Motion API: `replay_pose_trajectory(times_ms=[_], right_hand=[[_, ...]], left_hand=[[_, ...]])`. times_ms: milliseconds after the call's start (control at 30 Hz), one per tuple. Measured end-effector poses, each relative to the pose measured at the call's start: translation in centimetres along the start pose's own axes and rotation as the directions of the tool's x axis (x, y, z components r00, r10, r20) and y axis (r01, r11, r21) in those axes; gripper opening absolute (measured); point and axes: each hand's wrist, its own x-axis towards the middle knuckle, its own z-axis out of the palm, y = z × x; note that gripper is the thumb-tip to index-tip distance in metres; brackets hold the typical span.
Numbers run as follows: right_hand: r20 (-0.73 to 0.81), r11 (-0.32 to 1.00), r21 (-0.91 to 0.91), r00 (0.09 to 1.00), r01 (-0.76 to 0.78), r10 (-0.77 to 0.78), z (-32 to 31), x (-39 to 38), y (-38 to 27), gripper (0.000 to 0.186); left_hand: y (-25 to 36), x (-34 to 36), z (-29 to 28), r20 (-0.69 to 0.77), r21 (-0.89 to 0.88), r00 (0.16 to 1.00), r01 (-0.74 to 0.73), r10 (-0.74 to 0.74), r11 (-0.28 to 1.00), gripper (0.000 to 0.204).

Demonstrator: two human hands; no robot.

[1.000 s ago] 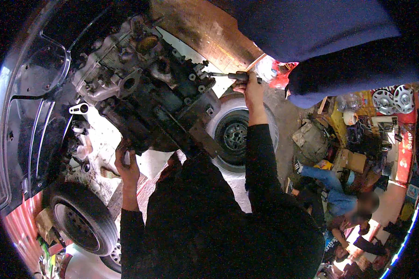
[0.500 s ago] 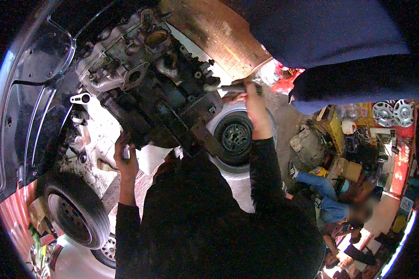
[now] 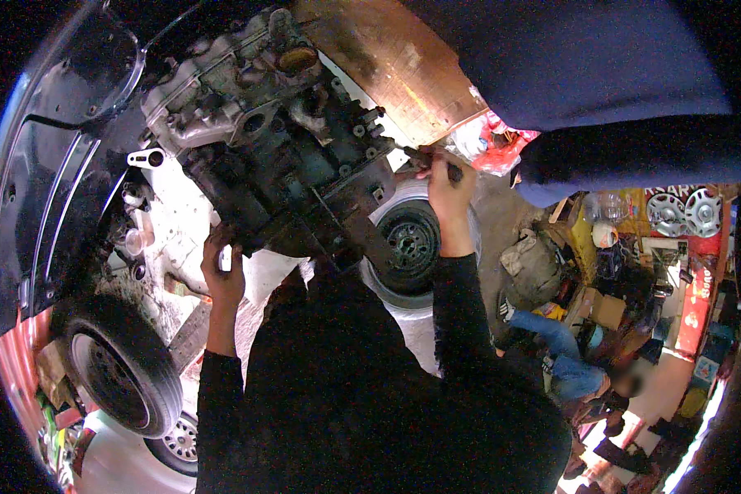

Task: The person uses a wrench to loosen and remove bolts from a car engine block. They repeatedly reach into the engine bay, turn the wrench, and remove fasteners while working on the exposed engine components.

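Observation:
A greasy engine (image 3: 296, 181) with a grey metal head hangs or rests at a tilt in front of me; its support is hidden. At its lower left edge, my left hand (image 3: 224, 276) grips the casing, with a bright gap showing between thumb and fingers. On the engine's right side, my right hand (image 3: 453, 193) is closed around a dark rod-shaped tool (image 3: 454, 171). Most of that tool is covered by the fingers, and its kind is unclear. Both sleeves are black.
Dark car bodywork (image 3: 66, 165) stands at left, with a loose tyre (image 3: 123, 370) below it. Another wheel (image 3: 407, 239) lies under my right wrist. A person in blue (image 3: 576, 62) stands close at upper right, beside a brown board (image 3: 395, 62). Another person in jeans (image 3: 572, 370) sits at right.
The rod-shaped tool stretched from my right hand to the engine before; now little of it shows. My right hand has turned and sits slightly lower. My left hand stays at the engine's edge.

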Motion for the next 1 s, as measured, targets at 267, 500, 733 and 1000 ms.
replay_pose_trajectory(times_ms=[267,500,733,1000], right_hand=[[0.423,0.811,-0.378,0.862,0.447,-0.278,4.2,-2.3,-1.2,0.021],[0.429,0.737,-0.507,0.872,0.447,-0.234,5.9,-1.6,-2.4,0.024],[0.424,0.823,-0.439,0.891,0.361,-0.165,4.4,-1.5,-2.5,0.03],[0.544,0.817,-0.431,0.833,0.383,-0.103,4.2,0.1,-4.7,0.029]], left_hand=[[0.4,0.3,-0.1,0.012,-0.088,0.999,0.053,-0.052,0.995,0.025],[-0.2,0.2,0.5,-0.039,-0.08,0.999,-0.003,0.0,0.997,0.025],[-0.6,0.0,0.6,-0.052,-0.062,0.998,0.019,-0.022,0.998,0.027],[0.4,0.4,0.4,-0.036,-0.047,0.999,-0.007,0.005,0.999,0.027]])
